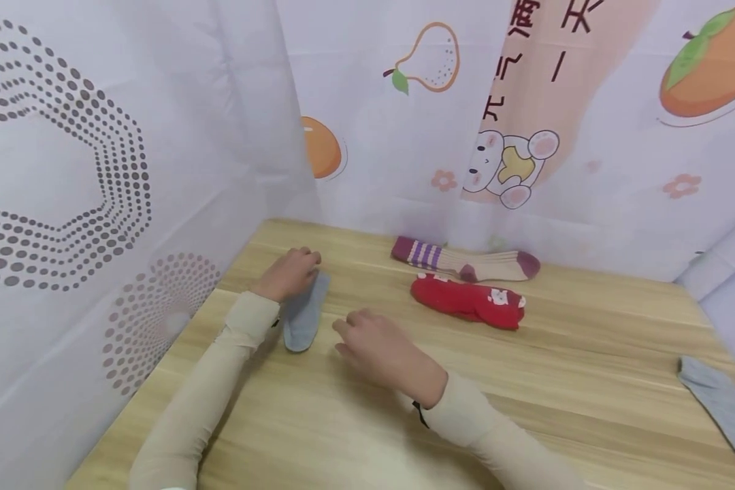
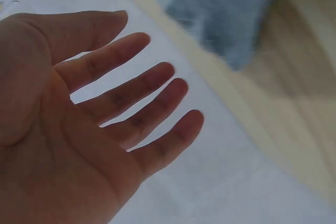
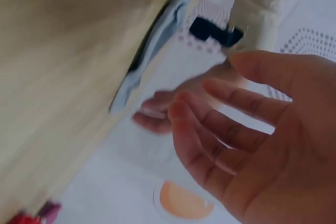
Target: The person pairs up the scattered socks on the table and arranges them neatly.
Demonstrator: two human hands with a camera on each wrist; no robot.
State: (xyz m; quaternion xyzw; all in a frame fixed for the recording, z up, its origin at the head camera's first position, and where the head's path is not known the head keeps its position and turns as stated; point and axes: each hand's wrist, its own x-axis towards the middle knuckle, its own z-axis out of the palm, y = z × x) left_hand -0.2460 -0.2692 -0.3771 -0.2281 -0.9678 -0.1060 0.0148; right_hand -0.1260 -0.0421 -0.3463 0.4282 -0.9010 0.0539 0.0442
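Observation:
A light blue-grey sock [image 1: 303, 320] lies lengthwise on the left part of the wooden table. Just above its far end is my left hand [image 1: 290, 273]. In the left wrist view the left hand [image 2: 105, 93] has an empty palm and loosely spread fingers, with the blue-grey sock [image 2: 220, 14] beyond the fingertips. My right hand [image 1: 382, 350] hovers to the right of the sock, its fingers slightly bent. Nothing is in the right hand [image 3: 257, 135] in the right wrist view, where the sock [image 3: 149, 51] appears edge-on, low against the tabletop.
Toward the back of the table [image 1: 343, 422], a beige and purple striped sock [image 1: 496, 265] lies behind a bunched red sock [image 1: 453, 297] with white figures. A grey sock [image 1: 719, 405] is at the far right edge. Printed curtains [image 1: 367, 136] border the left and back sides.

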